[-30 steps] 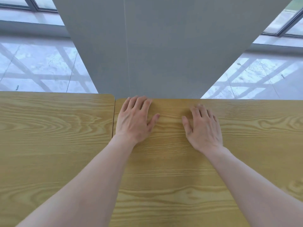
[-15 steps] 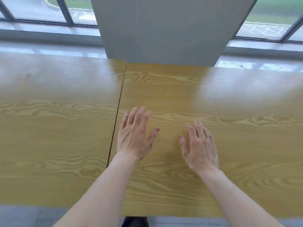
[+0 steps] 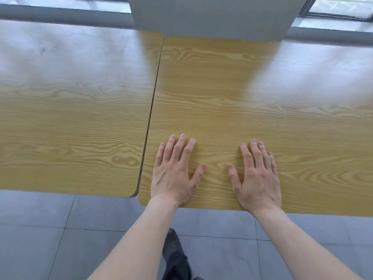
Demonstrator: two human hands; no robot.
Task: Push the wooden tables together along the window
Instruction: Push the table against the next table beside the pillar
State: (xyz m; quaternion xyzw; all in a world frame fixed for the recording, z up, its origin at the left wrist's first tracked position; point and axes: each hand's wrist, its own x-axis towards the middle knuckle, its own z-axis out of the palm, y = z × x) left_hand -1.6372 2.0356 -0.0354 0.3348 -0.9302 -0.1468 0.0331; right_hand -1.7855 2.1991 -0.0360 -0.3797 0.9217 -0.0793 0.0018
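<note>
Nearest the camera: grey tiled floor (image 3: 60, 239) and a dark shoe (image 3: 175, 251) between the person's forearms. No comparison with other moments attempted.

Left hand (image 3: 173, 174) lies flat, palm down, fingers extended and slightly spread, gripping nothing; it sits on the right table (image 3: 282, 128) just inside its near left corner. Right hand (image 3: 257, 176) is posed the same way, flat and unclenched, a little further right along the same near edge. Both wrists overhang the edge.

Left table (image 3: 70, 118) stands beside the right one. The seam (image 3: 154, 102) between them is a thin dark line, sides touching or very nearly so. Near edges are not flush: the right table's front edge sits closer to the person than the left one's.

Far side: both tops run up to a grey pillar (image 3: 212, 15) and the window sill (image 3: 60, 13), with glass beyond.

Judgement on handling: tops look rigid, smooth, glossy laminate, so flat palms may slip. Tables are probably fairly heavy and will drag on tile. A firmer purchase would be fingers hooked over the near edge, pushing level towards the window to align the fronts.
</note>
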